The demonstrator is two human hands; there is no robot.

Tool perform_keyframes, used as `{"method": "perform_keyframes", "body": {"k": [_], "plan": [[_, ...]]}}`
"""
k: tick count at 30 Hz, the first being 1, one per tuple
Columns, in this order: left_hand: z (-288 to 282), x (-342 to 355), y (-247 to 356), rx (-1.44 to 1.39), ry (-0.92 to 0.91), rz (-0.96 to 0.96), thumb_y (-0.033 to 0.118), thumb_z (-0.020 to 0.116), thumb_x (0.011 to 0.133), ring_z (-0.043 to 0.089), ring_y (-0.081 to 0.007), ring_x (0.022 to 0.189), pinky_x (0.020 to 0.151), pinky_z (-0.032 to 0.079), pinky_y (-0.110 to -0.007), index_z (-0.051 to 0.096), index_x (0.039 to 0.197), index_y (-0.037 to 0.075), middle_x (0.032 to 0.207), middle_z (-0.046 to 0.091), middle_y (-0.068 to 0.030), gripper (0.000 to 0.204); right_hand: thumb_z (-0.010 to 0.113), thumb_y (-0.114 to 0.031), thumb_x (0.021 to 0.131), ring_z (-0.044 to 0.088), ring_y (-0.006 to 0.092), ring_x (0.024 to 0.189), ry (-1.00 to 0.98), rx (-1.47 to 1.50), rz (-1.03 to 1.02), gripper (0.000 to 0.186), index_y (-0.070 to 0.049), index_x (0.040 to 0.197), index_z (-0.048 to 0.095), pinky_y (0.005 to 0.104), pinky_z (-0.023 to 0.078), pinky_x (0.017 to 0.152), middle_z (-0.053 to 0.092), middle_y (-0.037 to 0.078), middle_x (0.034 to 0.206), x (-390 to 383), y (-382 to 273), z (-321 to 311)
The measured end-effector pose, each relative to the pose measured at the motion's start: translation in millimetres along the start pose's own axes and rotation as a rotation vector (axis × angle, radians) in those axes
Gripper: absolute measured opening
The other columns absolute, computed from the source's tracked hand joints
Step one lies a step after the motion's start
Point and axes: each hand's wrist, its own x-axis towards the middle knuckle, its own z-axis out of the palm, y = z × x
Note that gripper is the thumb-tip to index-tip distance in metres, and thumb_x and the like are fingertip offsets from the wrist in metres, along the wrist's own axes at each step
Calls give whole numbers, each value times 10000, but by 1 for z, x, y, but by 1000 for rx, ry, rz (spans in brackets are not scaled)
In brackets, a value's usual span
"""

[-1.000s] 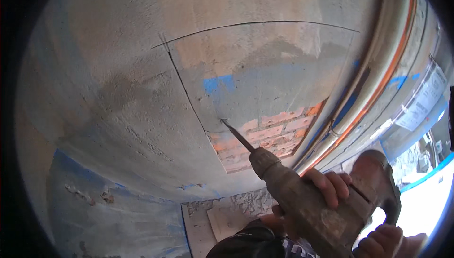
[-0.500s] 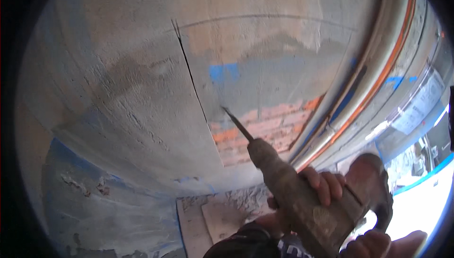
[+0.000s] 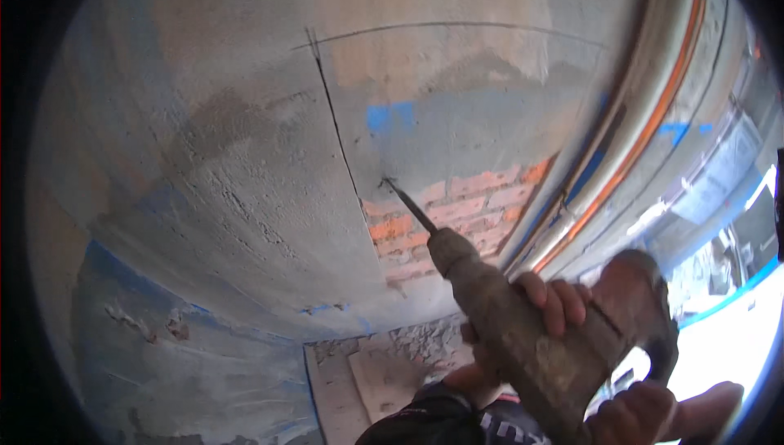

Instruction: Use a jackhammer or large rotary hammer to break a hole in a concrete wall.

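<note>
A dusty, worn demolition hammer [image 3: 510, 327] slants up and leftward across the lower right. My left hand [image 3: 554, 302] is closed round its body, with the fingers curled over the near side and the thumb side underneath. Lower down, my right hand [image 3: 633, 416] is closed at the rear handle, partly cut off by the picture's edge. The chisel bit [image 3: 415, 210] meets the grey plaster wall [image 3: 482, 131] just above a patch of bare brick [image 3: 465, 216]. A small dark broken spot shows at its tip.
A pencilled line [image 3: 441, 24] and a straight cut [image 3: 335, 122] frame the plaster. Pipes with an orange line [image 3: 665, 102] run down the right side. Broken rubble [image 3: 420, 343] and boards [image 3: 331, 388] lie below. Bright light comes from the lower right.
The view has shifted slightly. The chisel tip remains at nearly the same spot, where the broken mark in the plaster now looks larger. Both hands keep their hold.
</note>
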Motion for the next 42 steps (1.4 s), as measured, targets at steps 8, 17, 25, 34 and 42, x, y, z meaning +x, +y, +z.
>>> {"method": "perform_keyframes", "body": {"k": [8, 17, 25, 34, 42], "plan": [[-17, -12, -5, -61, -221, 44, 843, 571, 872, 583, -354, 1179, 1181, 308, -519, 531, 1290, 25, 992, 665, -128, 920, 706, -163, 555, 566, 223, 609, 97, -272, -8, 241, -24, 730, 616, 409, 464, 605, 587, 67, 700, -14, -2, 3], [-17, 9, 14, 36, -87, 25, 736, 460, 997, 585, -351, 1171, 1179, 306, -522, 530, 1305, 51, 963, 645, -128, 754, 680, -140, 593, 573, 203, 623, 1, -173, -116, 158, -63, 726, 643, 443, 485, 659, 574, 32, 716, -7, 21, 11], [-49, 19, 12, -3, -336, 67, 758, 542, 927, 605, -372, 1157, 1121, 330, -562, 548, 1308, 6, 1014, 679, -159, 843, 664, -1, 911, 633, 222, 563, -8, -250, -1032, 161, 83, 780, 621, 314, 458, 473, 657, 160, 723, 25, 91, 7], [-78, -2, -18, -47, -371, 29, 852, 597, 819, 597, -433, 1175, 1100, 341, -589, 545, 1317, -40, 1002, 692, -210, 1022, 650, 25, 899, 668, 263, 615, 320, 22, -132, 106, 125, 865, 644, 358, 492, 486, 687, 218, 816, -32, 61, 29], [-42, -14, -63, -69, -221, -140, 859, 573, 812, 571, -394, 1195, 1112, 324, -564, 550, 1274, -13, 984, 684, -194, 987, 672, 29, 856, 682, 290, 624, 492, 47, 55, 103, 131, 853, 660, 369, 524, 503, 688, 229, 811, -93, 14, 17]]}}
